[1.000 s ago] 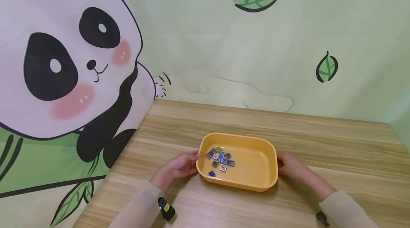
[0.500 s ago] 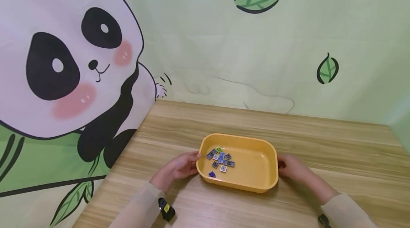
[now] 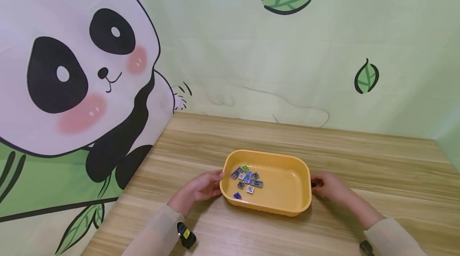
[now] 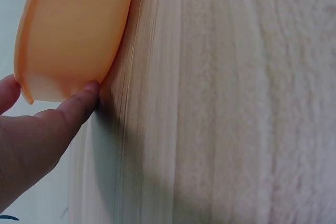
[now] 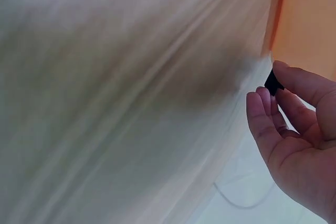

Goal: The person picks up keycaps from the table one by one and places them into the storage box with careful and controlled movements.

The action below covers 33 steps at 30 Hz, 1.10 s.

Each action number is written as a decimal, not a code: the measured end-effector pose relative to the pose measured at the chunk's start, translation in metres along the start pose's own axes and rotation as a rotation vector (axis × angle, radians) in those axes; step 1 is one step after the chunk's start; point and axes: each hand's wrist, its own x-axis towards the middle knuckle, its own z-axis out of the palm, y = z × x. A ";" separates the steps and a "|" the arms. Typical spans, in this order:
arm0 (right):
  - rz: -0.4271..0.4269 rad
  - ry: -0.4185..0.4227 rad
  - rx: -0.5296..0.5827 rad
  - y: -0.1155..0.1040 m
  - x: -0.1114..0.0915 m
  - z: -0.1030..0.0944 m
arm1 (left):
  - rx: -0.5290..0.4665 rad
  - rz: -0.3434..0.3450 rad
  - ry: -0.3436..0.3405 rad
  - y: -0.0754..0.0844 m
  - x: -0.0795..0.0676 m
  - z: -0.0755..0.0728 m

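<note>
A yellow plastic tray [image 3: 287,180] sits on the table with several small building-block pieces [image 3: 248,177] in its left half: grey, white, blue and green. At its left end my left hand [image 3: 205,185] holds the tray, one fingertip at the rim and another against the low outer wall in the left wrist view. Just beyond the right end, my right hand [image 3: 330,186] pinches a small black block piece [image 5: 273,83] between thumb and index finger. The other fingers of that hand are loosely bent behind it.
The wood-grain table [image 3: 377,164] runs back to a pale green wall cloth [image 3: 233,48] with printed leaves. A panda [image 3: 72,68] is printed on the left side. Black devices are strapped at both wrists, by the sleeves [image 3: 154,230].
My right hand has shifted slightly right, away from the tray's wall, and the black piece now shows in its fingers. The tray and left hand stay put.
</note>
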 end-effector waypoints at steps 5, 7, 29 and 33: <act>0.030 0.014 -0.042 -0.002 -0.002 -0.008 | 0.004 -0.005 -0.009 0.000 -0.001 0.001; 0.034 0.015 -0.064 -0.002 -0.003 -0.013 | 0.007 -0.006 -0.014 0.001 -0.001 0.001; -0.008 0.024 -0.184 -0.049 0.005 -0.079 | 0.016 -0.018 0.006 0.001 -0.001 0.001; -0.006 0.008 -0.178 -0.056 0.009 -0.083 | 0.018 -0.021 0.007 0.002 0.000 0.002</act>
